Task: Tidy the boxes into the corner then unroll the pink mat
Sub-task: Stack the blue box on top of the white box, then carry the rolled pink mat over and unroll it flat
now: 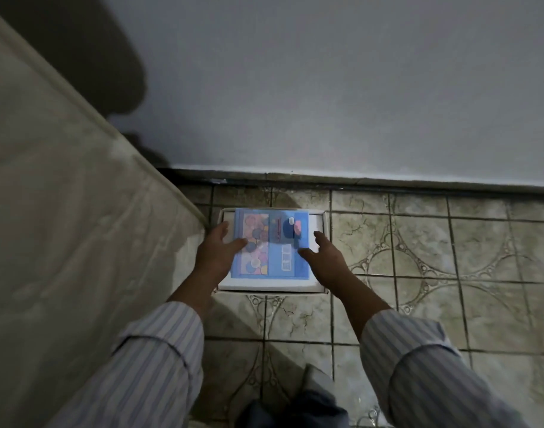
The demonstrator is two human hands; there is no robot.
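Resting with fingers spread and gripping nothing, the left hand (216, 253) and right hand (321, 256) are flanking the blue printed box (272, 242), fingertips on its top, probably squaring it. It is lying inside a shallow white box (269, 285), which is sitting on the tiled floor (449, 257) in the corner between the mattress (63, 211) and the wall (326, 88). The pink mat is nowhere in view
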